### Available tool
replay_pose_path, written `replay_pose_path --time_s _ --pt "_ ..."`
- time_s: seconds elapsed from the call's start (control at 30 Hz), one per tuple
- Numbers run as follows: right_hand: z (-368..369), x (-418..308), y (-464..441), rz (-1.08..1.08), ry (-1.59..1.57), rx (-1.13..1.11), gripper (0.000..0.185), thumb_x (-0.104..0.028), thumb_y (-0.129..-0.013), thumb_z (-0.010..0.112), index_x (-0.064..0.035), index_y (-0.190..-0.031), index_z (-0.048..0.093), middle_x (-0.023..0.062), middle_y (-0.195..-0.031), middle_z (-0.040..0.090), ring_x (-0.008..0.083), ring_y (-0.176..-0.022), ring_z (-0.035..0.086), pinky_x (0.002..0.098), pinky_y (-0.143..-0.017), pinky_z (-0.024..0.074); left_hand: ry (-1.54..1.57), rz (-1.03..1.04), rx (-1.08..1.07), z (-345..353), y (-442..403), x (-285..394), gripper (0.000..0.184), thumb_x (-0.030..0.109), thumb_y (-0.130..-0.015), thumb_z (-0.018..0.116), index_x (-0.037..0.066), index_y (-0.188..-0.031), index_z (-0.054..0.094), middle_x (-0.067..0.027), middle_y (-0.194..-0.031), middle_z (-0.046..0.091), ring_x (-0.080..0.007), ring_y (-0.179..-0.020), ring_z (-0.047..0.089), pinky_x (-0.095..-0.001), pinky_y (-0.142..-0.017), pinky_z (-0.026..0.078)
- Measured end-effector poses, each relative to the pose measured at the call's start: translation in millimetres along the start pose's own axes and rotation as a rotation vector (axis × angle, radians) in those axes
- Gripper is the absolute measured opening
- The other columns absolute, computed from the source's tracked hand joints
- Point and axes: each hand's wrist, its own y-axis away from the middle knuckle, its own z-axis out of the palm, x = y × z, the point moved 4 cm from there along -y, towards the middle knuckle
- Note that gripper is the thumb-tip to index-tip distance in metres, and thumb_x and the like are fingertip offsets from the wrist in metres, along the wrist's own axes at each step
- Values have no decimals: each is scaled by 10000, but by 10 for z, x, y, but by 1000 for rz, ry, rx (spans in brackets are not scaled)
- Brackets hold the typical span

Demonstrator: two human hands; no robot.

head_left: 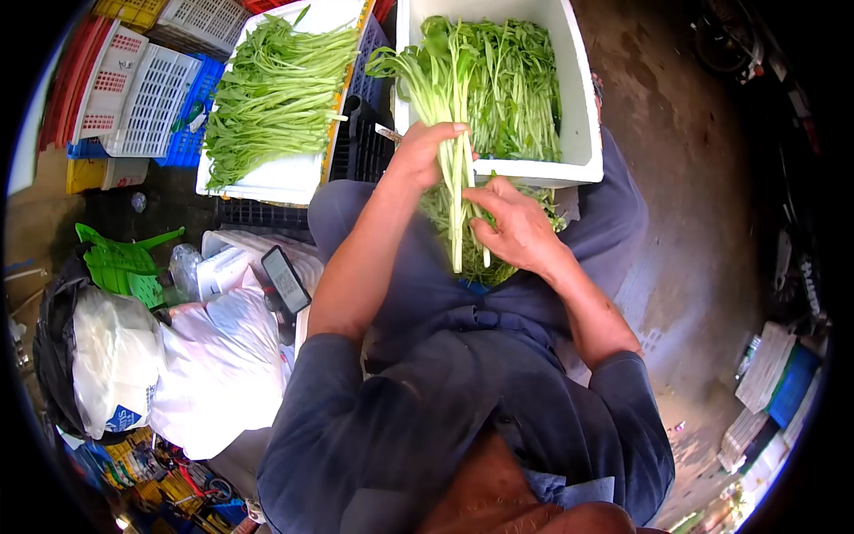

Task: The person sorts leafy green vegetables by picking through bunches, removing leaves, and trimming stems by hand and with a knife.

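My left hand is closed around a bunch of leafy green vegetables, its leaves pointing away from me and its pale stems hanging down toward my lap. At those stems, my right hand pinches the lower part of a stalk between thumb and finger. Beyond the bunch stands a white foam box packed with more greens. Below my hands, between my knees, lies a heap of green trimmings, partly hidden. A small pale-and-brown object shows beside my left hand; I cannot make out what it is.
Long-stemmed greens are laid in rows on a white foam lid at the left. Stacked plastic crates stand farther left. Near my left knee are a phone-like device, white bags and a green plastic item.
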Motion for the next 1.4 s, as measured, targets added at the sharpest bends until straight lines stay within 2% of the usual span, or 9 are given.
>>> replay_pose_path --time_s 0.3,0.43,0.6,0.7,0.83,1.0,1.1,1.33,1.4 --pt "192 111 169 -85 -1 85 82 -73 -846 693 -47 -912 652 126 -933 563 346 -797 620 448 -670 505 32 -12 93 13 -11 63 301 38 -848 713 -7 -1113 579 -112 -890 634 -278 -723 662 -502 -701 617" --pt "206 -32 501 -112 -28 0 112 -132 -860 735 -55 -885 658 133 -934 549 342 -783 614 439 -647 499 45 40 94 -62 -36 146 292 51 -844 724 -1 -1099 591 -107 -880 635 -277 -735 664 -492 -703 612" --pt "295 199 930 67 -164 -145 138 -161 -900 717 -52 -982 704 167 -872 606 376 -773 626 467 -689 497 63 83 23 -128 -65 204 315 119 -862 739 4 -1126 611 -89 -945 666 -250 -804 665 -459 -804 581" --pt "202 372 955 185 1 52 210 -159 -919 688 -24 -1078 707 180 -954 649 399 -824 639 460 -714 511 114 82 -91 -114 -57 197 317 128 -878 721 8 -1146 600 -88 -949 662 -245 -806 662 -447 -782 581" --pt "9 349 593 290 -184 182 246 -155 -946 659 0 -1132 699 201 -980 681 398 -874 658 428 -753 526 94 101 -149 2 8 173 330 97 -836 748 0 -1120 610 -107 -906 661 -261 -756 674 -475 -727 606" --pt "311 502 113 326 -481 216 182 -172 -937 676 10 -953 673 121 -775 646 175 -655 585 331 -623 476 -31 82 -112 60 52 68 350 74 -823 745 -10 -1131 601 -116 -906 662 -254 -737 675 -450 -692 615" --pt "406 518 66 300 -440 248 153 -139 -939 650 11 -910 656 114 -726 619 169 -626 567 345 -612 478 -76 76 -123 163 125 75 358 35 -823 748 4 -1148 601 -105 -891 662 -250 -708 680 -439 -673 619" --pt "550 607 474 301 -242 154 126 -113 -962 578 7 -955 616 243 -874 668 447 -828 650 474 -721 513 -53 87 -41 118 84 119 377 26 -822 751 11 -1165 596 -99 -916 659 -243 -691 684 -435 -655 629" --pt "697 785 624 322 -104 29 177 -135 -956 594 18 -1041 625 236 -890 682 463 -866 650 501 -765 513 -86 90 -51 137 91 147 395 19 -821 750 8 -1184 595 -95 -942 662 -239 -722 687 -422 -676 624"
